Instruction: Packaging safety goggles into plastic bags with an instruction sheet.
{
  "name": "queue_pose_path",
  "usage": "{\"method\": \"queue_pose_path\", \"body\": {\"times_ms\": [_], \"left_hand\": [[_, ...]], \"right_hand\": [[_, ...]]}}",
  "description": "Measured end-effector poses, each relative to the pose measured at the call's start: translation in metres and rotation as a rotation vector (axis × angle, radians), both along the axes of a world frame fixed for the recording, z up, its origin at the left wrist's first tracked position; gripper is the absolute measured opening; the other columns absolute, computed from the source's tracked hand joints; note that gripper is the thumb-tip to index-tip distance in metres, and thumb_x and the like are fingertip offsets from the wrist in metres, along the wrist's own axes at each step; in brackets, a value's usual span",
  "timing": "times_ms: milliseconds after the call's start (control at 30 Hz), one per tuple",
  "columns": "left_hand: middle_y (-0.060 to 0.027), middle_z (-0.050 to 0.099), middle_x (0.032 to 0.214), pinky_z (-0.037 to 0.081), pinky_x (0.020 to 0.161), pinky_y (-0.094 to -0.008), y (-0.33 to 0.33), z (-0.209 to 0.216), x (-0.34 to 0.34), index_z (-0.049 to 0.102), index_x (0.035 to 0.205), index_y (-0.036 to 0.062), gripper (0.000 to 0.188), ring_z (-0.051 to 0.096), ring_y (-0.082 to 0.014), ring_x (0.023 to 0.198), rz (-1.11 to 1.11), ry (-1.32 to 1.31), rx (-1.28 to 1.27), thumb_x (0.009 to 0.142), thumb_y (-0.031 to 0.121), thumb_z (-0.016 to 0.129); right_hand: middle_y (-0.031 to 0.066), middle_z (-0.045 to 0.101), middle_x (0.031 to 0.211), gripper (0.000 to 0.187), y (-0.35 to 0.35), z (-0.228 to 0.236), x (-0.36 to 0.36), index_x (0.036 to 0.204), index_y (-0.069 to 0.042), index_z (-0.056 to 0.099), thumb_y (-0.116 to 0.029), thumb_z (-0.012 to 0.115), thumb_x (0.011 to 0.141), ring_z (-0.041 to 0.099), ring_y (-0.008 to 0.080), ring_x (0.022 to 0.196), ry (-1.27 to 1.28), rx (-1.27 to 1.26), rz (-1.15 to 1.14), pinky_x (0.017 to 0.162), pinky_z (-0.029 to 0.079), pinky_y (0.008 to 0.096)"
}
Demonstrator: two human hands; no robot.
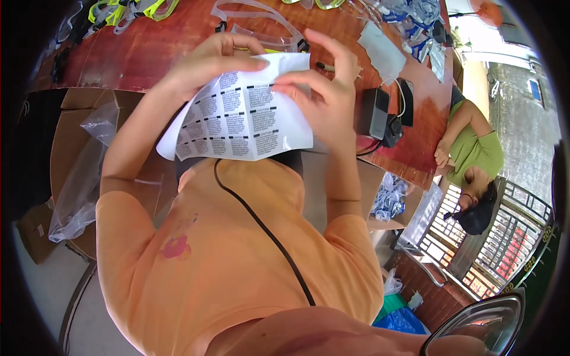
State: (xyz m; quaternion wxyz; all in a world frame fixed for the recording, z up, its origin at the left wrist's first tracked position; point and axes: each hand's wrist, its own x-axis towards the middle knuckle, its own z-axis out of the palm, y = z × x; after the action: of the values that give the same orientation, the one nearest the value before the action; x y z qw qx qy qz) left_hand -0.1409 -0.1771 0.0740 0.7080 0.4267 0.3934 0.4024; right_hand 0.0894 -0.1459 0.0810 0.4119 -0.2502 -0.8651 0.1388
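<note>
A curled white sheet of printed labels (237, 118), with black text blocks in rows and a fold down it, is held up in front of my chest at the table's near edge. My left hand (217, 62) grips its upper left edge, thumb on the printed face and fingers behind. On the right, my right hand (326, 89) pinches the sheet near its upper right part, with one finger raised. Whether a single label is lifted there I cannot tell. Just beyond the sheet lies a pair of goggles (261, 15) with a clear strap, its lower part hidden.
On the red table (160, 56) lie yellow-green goggles (119, 10) at far left and a pile of blue-and-clear goggles (415, 24) at far right. A dark power bank (375, 113) with a cable sits right of my hand. Another person (475, 142) in green is at the table's right side.
</note>
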Motion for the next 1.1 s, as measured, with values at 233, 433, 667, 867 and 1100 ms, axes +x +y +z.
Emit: {"method": "queue_pose_path", "body": {"times_ms": [233,433,667,867,1100], "left_hand": [[-0.0032,0.07,0.083,0.049,0.067,-0.0205,-0.003,-0.019,0.011,0.067,0.1,0.0023,0.022,0.066,-0.0065,0.074,0.032,-0.012,-0.066,0.084,0.016,0.074],[-0.0002,0.068,0.08,0.048,0.066,-0.0204,0.007,-0.022,0.013,0.068,0.099,0.0026,0.022,0.064,-0.0058,0.073,0.037,0.043,0.004,0.085,0.019,0.073],[-0.0003,0.068,0.083,0.049,0.067,-0.0202,0.004,-0.045,0.017,0.068,0.098,0.0053,0.018,0.064,-0.0057,0.072,0.071,-0.07,-0.151,0.086,0.019,0.071],[0.0001,0.067,0.086,0.049,0.068,-0.0207,0.001,-0.078,0.013,0.067,0.094,0.0062,0.014,0.063,-0.0054,0.075,0.015,-0.145,-0.311,0.087,0.018,0.069],[-0.004,0.067,0.086,0.048,0.069,-0.0227,-0.006,-0.12,0.004,0.063,0.098,0.0061,0.012,0.064,-0.0105,0.074,0.003,0.247,-0.057,0.092,0.016,0.064]], "right_hand": [[0.0092,0.054,0.135,0.016,-0.012,-0.024,0.005,0.083,-0.014,0.069,-0.02,0.081,0.073,0.047,0.0285,0.121,-0.083,-0.018,-0.045,0.099,0.028,0.0399],[0.0064,0.058,0.13,0.015,-0.007,-0.041,0.003,0.085,-0.016,0.066,-0.022,0.077,0.077,0.049,0.0251,0.114,-0.073,0.256,-0.124,0.095,0.026,0.0375],[-0.0088,0.068,0.109,0.022,-0.009,-0.072,0.013,0.096,-0.02,0.064,-0.014,0.074,0.077,0.061,0.0111,0.097,-0.152,0.343,-0.107,0.092,0.025,0.0343],[-0.0094,0.071,0.099,0.032,-0.013,-0.101,0.011,0.103,-0.02,0.062,-0.009,0.074,0.076,0.063,0.0105,0.092,-0.066,0.317,-0.035,0.093,0.026,0.0358],[0.004,0.069,0.096,0.047,-0.03,-0.13,0.014,0.118,-0.015,0.049,0.008,0.068,0.081,0.065,0.0175,0.086,0.144,-0.085,0.17,0.087,0.046,0.0422]]}}
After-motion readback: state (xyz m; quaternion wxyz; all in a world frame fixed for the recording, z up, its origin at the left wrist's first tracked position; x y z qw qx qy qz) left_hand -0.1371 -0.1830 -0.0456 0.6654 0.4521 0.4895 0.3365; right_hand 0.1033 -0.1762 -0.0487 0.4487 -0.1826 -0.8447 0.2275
